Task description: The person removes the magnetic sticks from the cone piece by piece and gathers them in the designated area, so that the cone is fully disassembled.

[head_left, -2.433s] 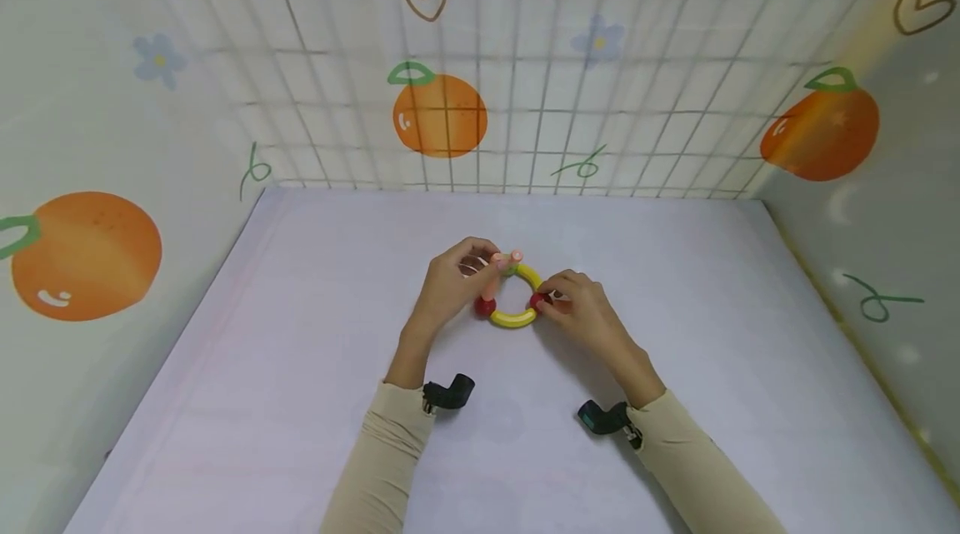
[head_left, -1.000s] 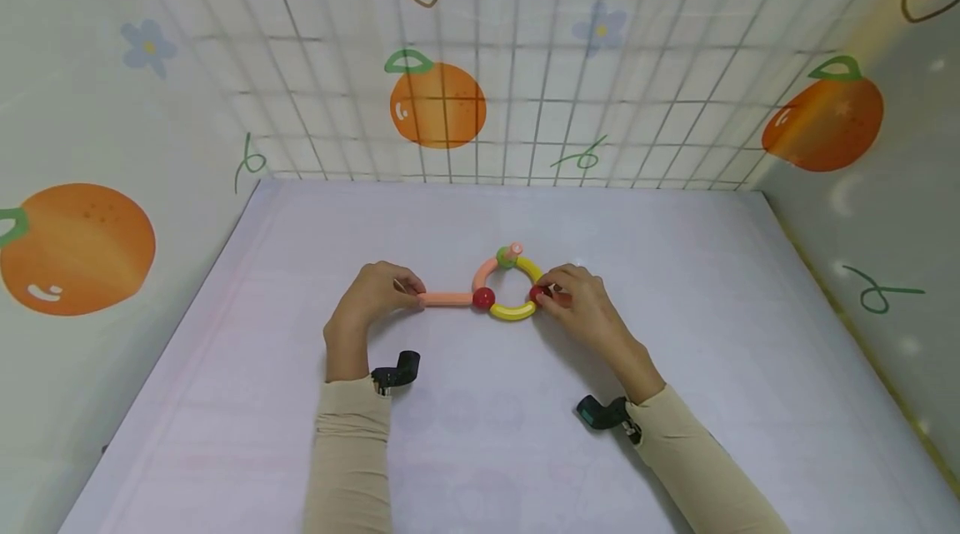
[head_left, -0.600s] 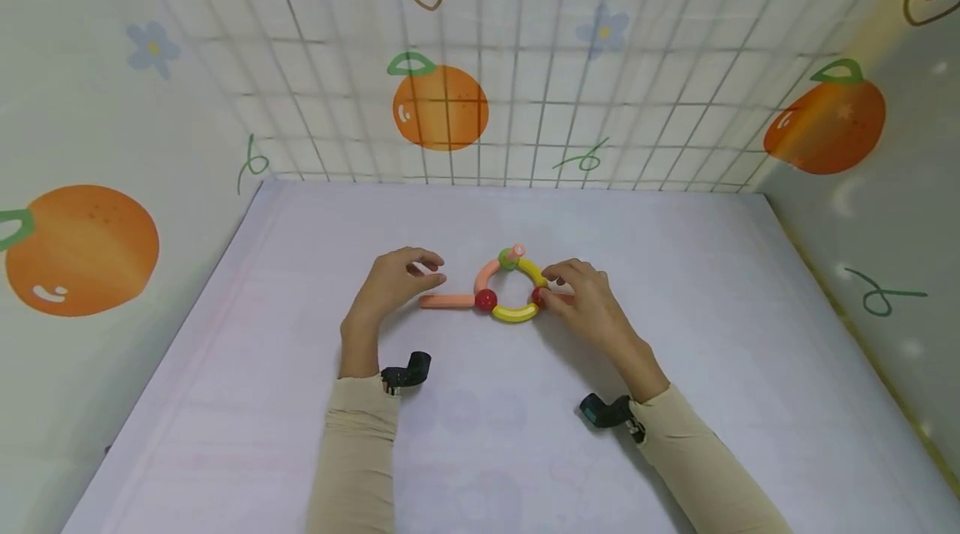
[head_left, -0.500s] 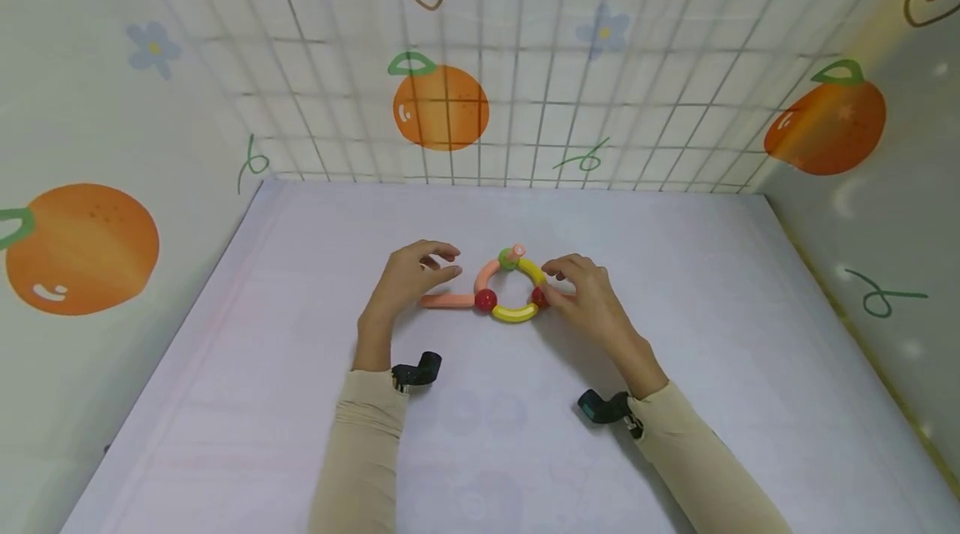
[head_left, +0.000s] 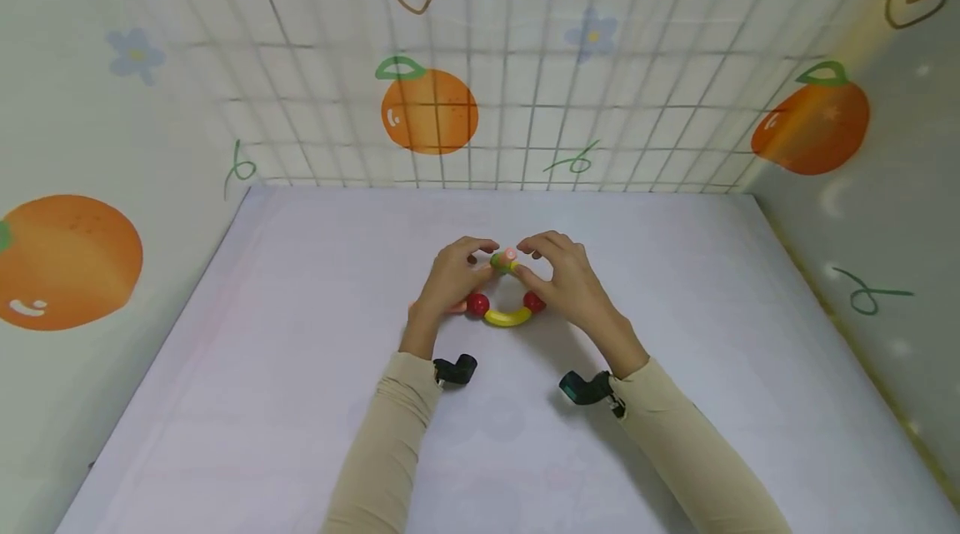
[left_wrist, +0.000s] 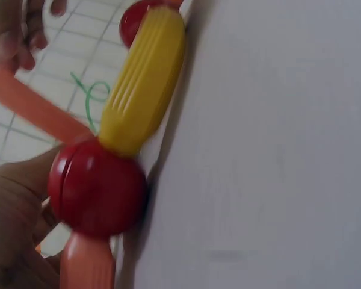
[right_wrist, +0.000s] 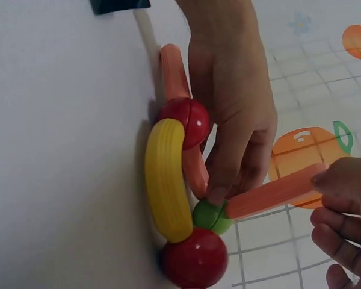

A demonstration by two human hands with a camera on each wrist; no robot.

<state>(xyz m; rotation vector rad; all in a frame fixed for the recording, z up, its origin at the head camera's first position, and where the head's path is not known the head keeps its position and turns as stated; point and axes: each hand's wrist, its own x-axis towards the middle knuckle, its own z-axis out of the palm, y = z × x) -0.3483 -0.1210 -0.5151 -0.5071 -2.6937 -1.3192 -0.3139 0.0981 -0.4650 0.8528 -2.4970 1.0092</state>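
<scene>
A toy ring of curved sticks and ball joints is on the table. In the head view, a yellow curved stick (head_left: pixel 508 317) joins two red balls (head_left: pixel 477 305). At the far side is a green ball (head_left: pixel 498 262), with a straight pink stick (right_wrist: pixel 277 191) rising from it. My left hand (head_left: pixel 454 273) holds the green ball, thumb tip on it. My right hand (head_left: pixel 566 276) is at the upright stick's top end, thumb tip right at it, other fingers loosely bent and apart. Another pink stick (right_wrist: pixel 174 73) lies out to the left, partly behind my left wrist.
Both wrists carry black cameras (head_left: pixel 456 370) that stick out over the white table (head_left: pixel 262 367). Behind the table's far edge hangs a curtain (head_left: pixel 637 67) with a grid and orange prints; similar walls stand at both sides.
My left hand let go of the side stick, then moved right to the green ball. My right hand left the right red ball and moved up to the upright stick's end.
</scene>
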